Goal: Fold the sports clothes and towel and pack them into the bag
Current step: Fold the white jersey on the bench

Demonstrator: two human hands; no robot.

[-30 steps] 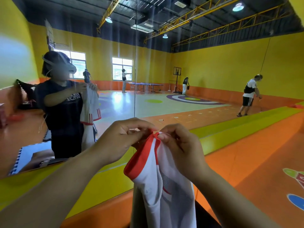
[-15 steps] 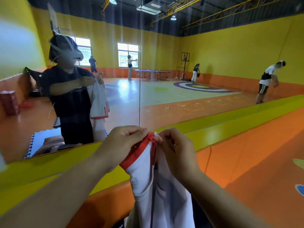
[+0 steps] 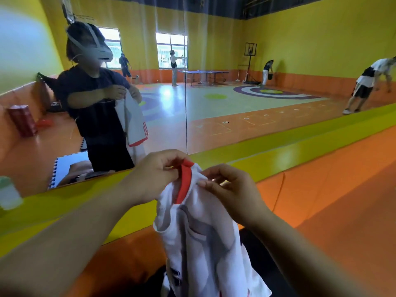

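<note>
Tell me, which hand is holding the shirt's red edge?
The left hand: it pinches the red trim of the white shirt, while the right hand pinches the white cloth just beside it.

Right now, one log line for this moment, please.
left hand: pinches red collar | right hand: pinches jersey beside collar | jersey: held up, hanging loose, not folded | packing: not yet done

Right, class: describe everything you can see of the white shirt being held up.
The white shirt is thin-looking sportswear with a red band at its top edge and grey shading lower down. Not yet folded, it hangs crumpled in the air. The left hand pinches it at the red band; the right hand pinches the white fabric beside it. Its lower end leaves the frame.
</note>
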